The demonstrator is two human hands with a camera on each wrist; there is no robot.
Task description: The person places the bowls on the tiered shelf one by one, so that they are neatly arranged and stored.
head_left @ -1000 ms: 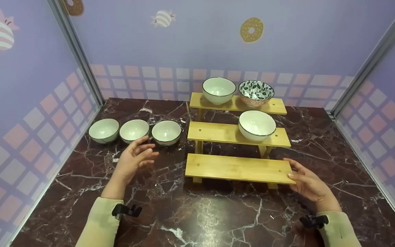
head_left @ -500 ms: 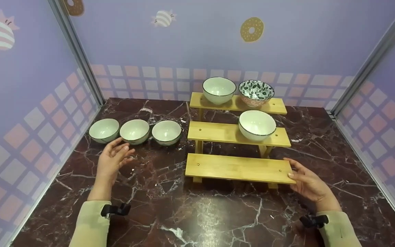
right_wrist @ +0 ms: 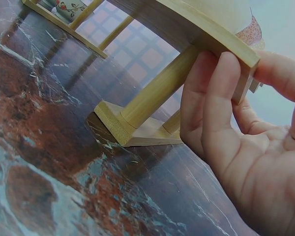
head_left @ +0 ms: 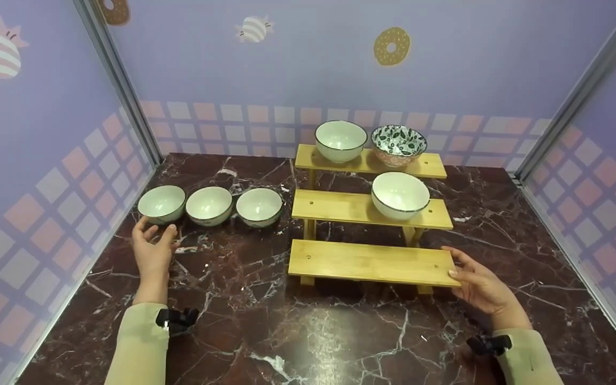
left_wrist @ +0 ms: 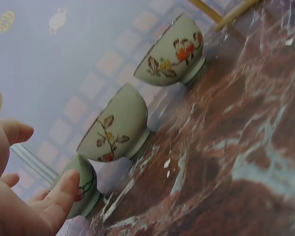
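My left hand [head_left: 153, 248] is at the front of the leftmost white bowl [head_left: 162, 202], fingers spread and thumb apart. In the left wrist view the fingers overlap this bowl [left_wrist: 91, 184]; whether they touch it I cannot tell. Beside it stand a middle bowl [head_left: 209, 205] and a third bowl [head_left: 259, 206], upright in a row, with painted flowers outside. My right hand [head_left: 482, 283] grips the right end of the lowest step of a three-step wooden stand [head_left: 367, 259], thumb on top and fingers curled underneath.
On the middle step stands a white bowl [head_left: 400, 194], right of centre. The top step bears another white bowl [head_left: 340, 140] and a leaf-patterned bowl [head_left: 399, 144]. Patterned walls [head_left: 286, 64] enclose the dark marbled tabletop [head_left: 244, 321] at the back and both sides.
My left hand has moved left, from in front of the middle and third bowls to the leftmost bowl, its fingers spreading. The right hand keeps its hold on the stand; the bowls stay put.
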